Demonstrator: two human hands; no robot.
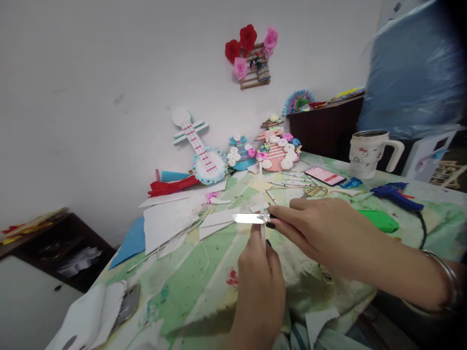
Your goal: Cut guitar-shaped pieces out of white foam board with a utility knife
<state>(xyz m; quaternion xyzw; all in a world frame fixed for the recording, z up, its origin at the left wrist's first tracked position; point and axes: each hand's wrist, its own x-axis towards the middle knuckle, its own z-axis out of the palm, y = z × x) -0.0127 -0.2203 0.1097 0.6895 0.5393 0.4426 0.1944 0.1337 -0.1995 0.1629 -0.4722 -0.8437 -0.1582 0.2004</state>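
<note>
Pale wall (91, 97) at the back, red and pink paper flowers (248, 37) hung on it. Head view: green-and-white cloth (178, 313) covers the table. Left hand (260, 274), low centre, fingers closed round the lower part of a thin white strip (260, 187), which points away from the person, over the middle of the table. Right hand (321, 226) comes in from the right, thumb and finger pinched on the end of a shiny flat blade (248, 218). Blade lies crosswise over the strip, just past the left fingertips; cannot tell if it cuts in. Bracelet (451, 277) on right wrist.

Left of the hands: white paper sheets (164, 226), loose string (208, 255), blue sheet (130, 243) by the table edge. Far side, near the wall: white toy banjo (211, 165) leaning, smaller blue one (240, 158), pink one (275, 158) with flowers. Thin paper sticks (292, 182) lie beyond the right hand, phone (324, 176) with lit screen beside them. Farther right: white mug (366, 158), blue glue gun (397, 195). Green object (381, 220) partly behind right hand, unclear what.
</note>
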